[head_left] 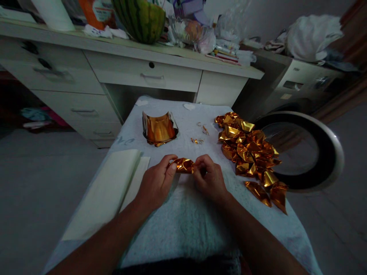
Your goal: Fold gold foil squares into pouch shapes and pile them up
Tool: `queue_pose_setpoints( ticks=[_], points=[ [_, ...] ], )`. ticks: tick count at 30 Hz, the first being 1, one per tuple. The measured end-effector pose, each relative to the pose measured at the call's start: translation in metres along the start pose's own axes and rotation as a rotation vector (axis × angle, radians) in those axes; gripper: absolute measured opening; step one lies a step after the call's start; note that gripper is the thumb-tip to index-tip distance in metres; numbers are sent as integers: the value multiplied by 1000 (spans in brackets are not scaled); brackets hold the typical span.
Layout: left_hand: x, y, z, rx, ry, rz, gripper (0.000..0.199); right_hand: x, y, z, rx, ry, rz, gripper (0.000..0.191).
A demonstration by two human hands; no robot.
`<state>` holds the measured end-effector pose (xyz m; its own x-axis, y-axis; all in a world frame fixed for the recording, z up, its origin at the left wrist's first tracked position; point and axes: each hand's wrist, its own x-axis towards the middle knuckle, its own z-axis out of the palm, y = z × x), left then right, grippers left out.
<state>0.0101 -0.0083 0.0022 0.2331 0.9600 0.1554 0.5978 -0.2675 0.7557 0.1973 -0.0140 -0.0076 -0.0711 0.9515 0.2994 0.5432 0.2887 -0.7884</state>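
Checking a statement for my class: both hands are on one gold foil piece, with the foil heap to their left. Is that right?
The side is wrong: the left hand and right hand are on one gold foil piece, but the foil heap lies to their right, as the head view shows.

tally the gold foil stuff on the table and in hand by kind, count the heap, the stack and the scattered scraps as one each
held foil piece: 1
heap of folded foil pieces: 1
curled stack of foil sheets: 1
scatter of small scraps: 1
Total: 4
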Motion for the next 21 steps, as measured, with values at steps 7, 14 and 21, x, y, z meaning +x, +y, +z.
queue_pose_setpoints(
  ticks=[7,14,21],
  points=[
    [-3,-4,-2,-107,40,-8,43,11,1,-17,-119,-82,1,10],
    [-2,-5,-1,-57,-17,-3,42,9,-12,-61,-257,98,9,9],
    [-1,-2,1,-11,-79,7,42,-7,4,-106,-341,327,204,7]
  ],
)
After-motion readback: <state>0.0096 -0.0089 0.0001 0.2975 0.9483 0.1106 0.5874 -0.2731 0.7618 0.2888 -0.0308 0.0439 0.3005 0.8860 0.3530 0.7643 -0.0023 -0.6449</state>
